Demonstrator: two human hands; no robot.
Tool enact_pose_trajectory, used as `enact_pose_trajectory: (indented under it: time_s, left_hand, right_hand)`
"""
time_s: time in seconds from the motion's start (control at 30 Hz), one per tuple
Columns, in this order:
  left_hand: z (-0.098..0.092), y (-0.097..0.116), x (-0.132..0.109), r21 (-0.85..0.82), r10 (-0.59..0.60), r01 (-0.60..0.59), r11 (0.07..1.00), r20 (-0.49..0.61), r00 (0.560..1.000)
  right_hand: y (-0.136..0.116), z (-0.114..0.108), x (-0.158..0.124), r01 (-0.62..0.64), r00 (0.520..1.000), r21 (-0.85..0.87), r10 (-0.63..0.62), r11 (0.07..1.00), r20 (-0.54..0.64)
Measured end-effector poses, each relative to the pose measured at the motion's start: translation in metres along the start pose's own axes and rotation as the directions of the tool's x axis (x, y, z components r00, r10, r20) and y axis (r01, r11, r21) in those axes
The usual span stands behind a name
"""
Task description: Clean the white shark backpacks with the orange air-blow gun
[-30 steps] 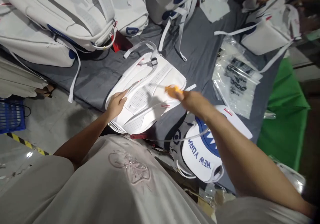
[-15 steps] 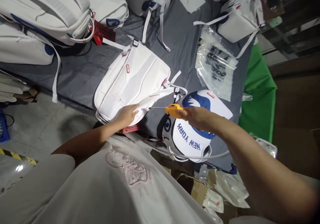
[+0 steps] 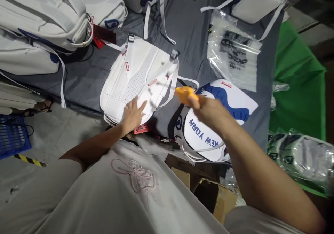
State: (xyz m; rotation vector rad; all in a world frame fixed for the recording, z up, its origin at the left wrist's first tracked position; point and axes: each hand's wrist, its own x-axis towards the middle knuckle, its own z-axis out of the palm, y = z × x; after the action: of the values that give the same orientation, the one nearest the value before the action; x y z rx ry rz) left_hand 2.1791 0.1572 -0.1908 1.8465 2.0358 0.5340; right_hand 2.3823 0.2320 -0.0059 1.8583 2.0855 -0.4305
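Now our left hand (image 3: 132,117) lies on the white backpack (image 3: 142,75), fingers spread wide. Our right hand (image 3: 207,109) grips a blurred orange tool (image 3: 184,93), perhaps an air gun.

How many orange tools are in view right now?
1: the orange tool, held in the right hand, pictured just right of the white backpack. Others may be hidden among the bags.

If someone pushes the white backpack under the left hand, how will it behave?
The white backpack will probably slide rather than roll, since it lies flat. Its loose strap seems floppy, hanging in a curve, so it may trail.
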Motion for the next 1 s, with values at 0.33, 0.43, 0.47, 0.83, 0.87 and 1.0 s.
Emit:
enact_pose_trajectory:
  time_s: [0.33, 0.43, 0.47, 0.83, 0.87, 1.0]
  left_hand:
    - [-0.068, -0.068, -0.004, -0.505, -0.299, 0.129, 0.853, -0.272, 0.915]
    - [-0.092, -0.107, 0.014, -0.817, -0.678, 0.464, 0.341, 0.128, 0.724]
    - [-0.095, -0.116, 0.022, -0.835, -0.677, 0.528, 0.152, 0.301, 0.672]
    - [-0.072, -0.128, 0.045, -0.687, -0.026, 0.626, -0.368, 0.681, 0.732]
    - [-0.071, -0.133, 0.047, -0.683, 0.029, 0.636, -0.359, 0.673, 0.739]
    - [-0.068, -0.153, 0.055, -0.696, 0.147, 0.635, -0.336, 0.627, 0.765]
  right_hand:
    - [0.009, 0.093, -0.054, -0.089, 0.994, 0.019, 0.088, 0.996, 0.066]
    - [-0.01, 0.138, -0.076, -0.103, 0.985, 0.077, 0.091, 0.992, 0.145]
    - [-0.019, 0.15, -0.08, -0.118, 0.983, 0.087, 0.103, 0.989, 0.154]
    - [-0.132, 0.207, -0.051, -0.154, 0.987, 0.322, 0.133, 0.934, 0.086]
    - [-0.136, 0.21, -0.05, -0.141, 0.99, 0.341, 0.122, 0.929, 0.076]
    - [-0.127, 0.222, -0.056, -0.292, 0.955, 0.352, 0.292, 0.889, 0.055]
